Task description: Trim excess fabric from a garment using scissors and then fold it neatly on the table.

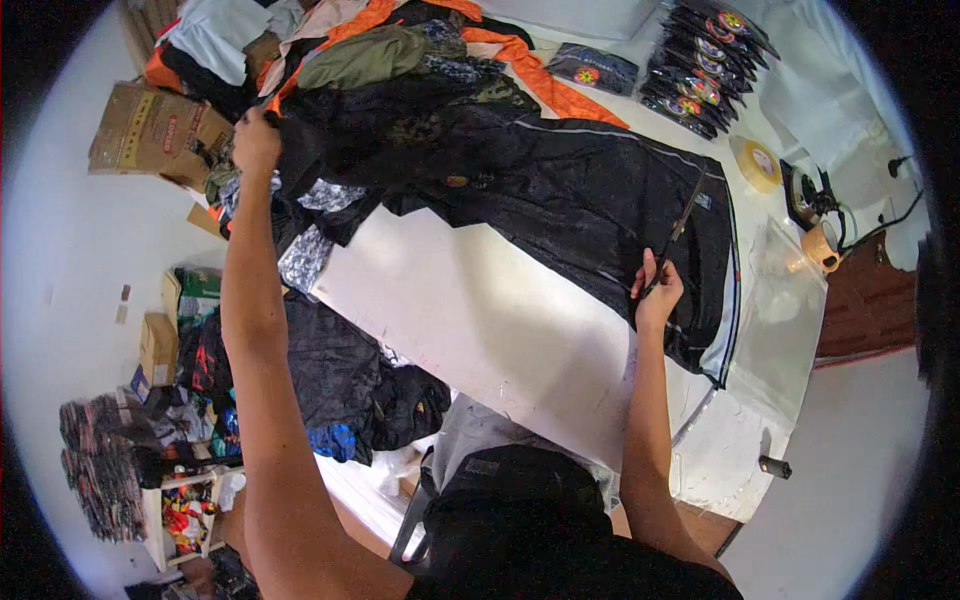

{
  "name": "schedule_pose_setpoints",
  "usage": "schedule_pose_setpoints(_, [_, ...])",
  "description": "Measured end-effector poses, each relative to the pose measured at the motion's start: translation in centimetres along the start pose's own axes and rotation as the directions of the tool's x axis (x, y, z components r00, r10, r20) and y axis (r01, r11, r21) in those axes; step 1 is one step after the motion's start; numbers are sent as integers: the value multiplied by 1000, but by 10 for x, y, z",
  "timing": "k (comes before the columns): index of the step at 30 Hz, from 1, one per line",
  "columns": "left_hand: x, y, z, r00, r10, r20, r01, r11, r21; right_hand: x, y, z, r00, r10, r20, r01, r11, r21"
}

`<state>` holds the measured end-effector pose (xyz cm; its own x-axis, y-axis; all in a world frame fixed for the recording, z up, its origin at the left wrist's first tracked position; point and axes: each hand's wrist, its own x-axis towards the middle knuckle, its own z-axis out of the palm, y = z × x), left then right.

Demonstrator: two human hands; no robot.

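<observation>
Right hand [657,290] grips slim dark scissors [679,228], lengthwise toward the white tabletop's [470,310] far edge; left hand [257,145] clutches black cloth [580,185].

Black fabric [590,190], bright orange cloth [560,96]

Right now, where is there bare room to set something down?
The largest free patch of white table lies between the black garment and the near edge, left of the right hand holding scissors. A thin strip shows between garment and tape roll. Crowded: far left, where fabrics heap beside the left hand, and far right, with packets.
</observation>
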<state>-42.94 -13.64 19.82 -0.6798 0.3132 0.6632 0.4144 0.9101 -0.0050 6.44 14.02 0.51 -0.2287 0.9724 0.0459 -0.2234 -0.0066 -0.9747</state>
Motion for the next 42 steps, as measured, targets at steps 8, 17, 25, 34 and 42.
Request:
schedule_pose_setpoints(8, [-176,88,32,804,488,340,-344,848,-403,0,1,-1,998,41,47,-40,999,-9])
schedule_pose_setpoints(17, [-104,54,20,726,569,386,-378,800,-467,1,1,-2,999,48,14,-48,999,-7])
schedule_pose_setpoints(25, [-110,45,-78,822,337,459,245,517,-820,0,-3,-3,998,55,-14,-55,998,6])
schedule_pose_setpoints(34, [-17,101,-89,45,511,858,-663,658,-357,-1,-5,-5,998,49,-47,-47,998,36])
schedule_pose_setpoints(42, [-11,237,-26,668,580,-466,-721,660,-212,1,-3,-4,995,6,-100,1,997,72])
